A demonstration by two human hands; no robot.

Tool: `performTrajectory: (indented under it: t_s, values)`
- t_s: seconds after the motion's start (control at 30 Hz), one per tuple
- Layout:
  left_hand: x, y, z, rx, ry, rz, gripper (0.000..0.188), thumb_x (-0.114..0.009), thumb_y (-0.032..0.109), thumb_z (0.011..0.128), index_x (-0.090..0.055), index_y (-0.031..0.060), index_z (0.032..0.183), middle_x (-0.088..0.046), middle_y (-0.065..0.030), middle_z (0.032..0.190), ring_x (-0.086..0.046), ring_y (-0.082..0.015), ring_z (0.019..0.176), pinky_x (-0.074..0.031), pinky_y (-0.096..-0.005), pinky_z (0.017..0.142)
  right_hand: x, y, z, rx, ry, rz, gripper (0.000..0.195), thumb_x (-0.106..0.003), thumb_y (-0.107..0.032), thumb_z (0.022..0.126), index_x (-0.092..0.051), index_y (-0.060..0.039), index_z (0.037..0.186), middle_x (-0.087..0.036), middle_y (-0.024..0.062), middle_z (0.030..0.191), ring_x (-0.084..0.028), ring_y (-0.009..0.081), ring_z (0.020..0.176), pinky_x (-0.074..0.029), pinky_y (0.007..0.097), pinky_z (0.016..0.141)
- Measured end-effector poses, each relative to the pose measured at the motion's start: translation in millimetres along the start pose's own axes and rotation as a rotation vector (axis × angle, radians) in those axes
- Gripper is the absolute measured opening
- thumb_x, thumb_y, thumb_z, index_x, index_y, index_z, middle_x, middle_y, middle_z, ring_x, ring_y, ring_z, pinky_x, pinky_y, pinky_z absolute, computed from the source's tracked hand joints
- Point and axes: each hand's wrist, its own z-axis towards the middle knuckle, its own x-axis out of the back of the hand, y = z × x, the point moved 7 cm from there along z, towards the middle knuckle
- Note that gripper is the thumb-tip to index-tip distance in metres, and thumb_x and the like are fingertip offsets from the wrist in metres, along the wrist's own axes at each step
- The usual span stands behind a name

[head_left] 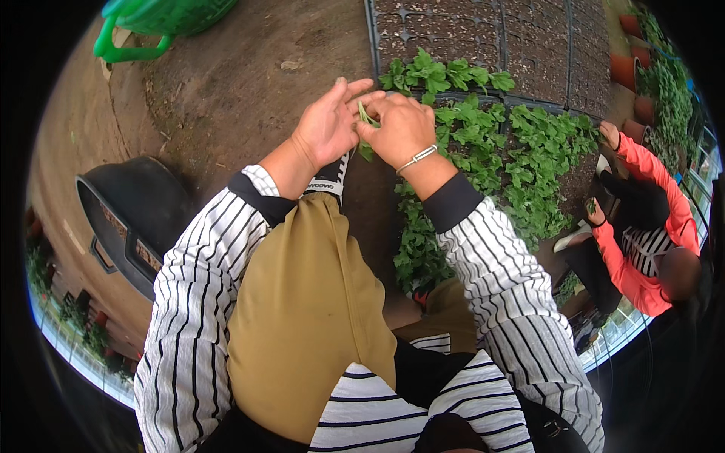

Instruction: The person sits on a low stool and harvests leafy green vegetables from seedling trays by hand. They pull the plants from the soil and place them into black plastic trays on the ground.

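Note:
My left hand (330, 125) is held palm up in front of my knee. Its fingers are apart and reach to the fingertips of my right hand (403, 123). Between right thumb and fingers I pinch a green plant cutting (367, 115); its pale stem points up toward the left fingers. A leaf (366, 152) hangs just below the right thumb. Right of my hands, leafy green seedlings (473, 133) spread over the trays. A short row of young plants (433, 75) stands along the near edge of a soil-filled plug tray (442, 34).
A black tub (141, 192) lies at left, and a green plastic basket (164, 22) with a handle at upper left. Bare soil (226, 85) lies between them. At right, a co-worker in a coral jacket (657, 170) sits beside the trays. Terracotta pots (623, 71) line the far right.

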Motion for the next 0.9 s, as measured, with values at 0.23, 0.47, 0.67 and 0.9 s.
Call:
performTrajectory:
  t_s: [0.23,0.47,0.67,0.9]
  values:
    - [1,-16,7,0.053,0.081,0.608,0.020,-0.055,0.015,0.093,-0.057,0.0073,0.111,-0.063,-0.0051,0.101,-0.060,-0.0149,0.093,-0.050,-0.0294,0.082,14,48,-19,-0.225,-0.180,0.245,0.019,-0.064,-0.026,0.074,-0.068,-0.0124,0.086,-0.067,0.0112,0.090,-0.064,0.0293,0.079,-0.049,0.0407,0.073]
    - [-12,-42,18,0.259,0.049,0.361,0.010,-0.054,0.014,0.093,-0.060,0.0088,0.099,-0.064,-0.0009,0.085,-0.064,-0.0141,0.079,-0.053,-0.0280,0.073,48,64,-36,0.005,0.226,0.287,0.015,-0.070,-0.020,0.070,-0.065,-0.0109,0.082,-0.064,0.0094,0.078,-0.061,0.0296,0.073,-0.047,0.0414,0.071]
    - [-6,-44,15,0.282,0.145,0.690,0.015,-0.051,0.015,0.094,-0.060,0.0089,0.104,-0.061,-0.0005,0.091,-0.060,-0.0109,0.082,-0.050,-0.0255,0.076,91,167,-24,-0.209,0.281,0.042,0.012,-0.065,-0.023,0.075,-0.068,-0.0159,0.084,-0.065,0.0126,0.085,-0.063,0.0317,0.078,-0.051,0.0431,0.073]
    - [46,-33,9,0.265,0.289,0.789,0.014,-0.051,0.015,0.093,-0.059,0.0104,0.104,-0.060,0.0020,0.089,-0.058,-0.0081,0.078,-0.048,-0.0227,0.073,122,310,15,-0.667,0.126,-0.165,0.024,-0.066,-0.032,0.077,-0.070,-0.0193,0.096,-0.067,0.0119,0.100,-0.063,0.0306,0.094,-0.048,0.0408,0.083]
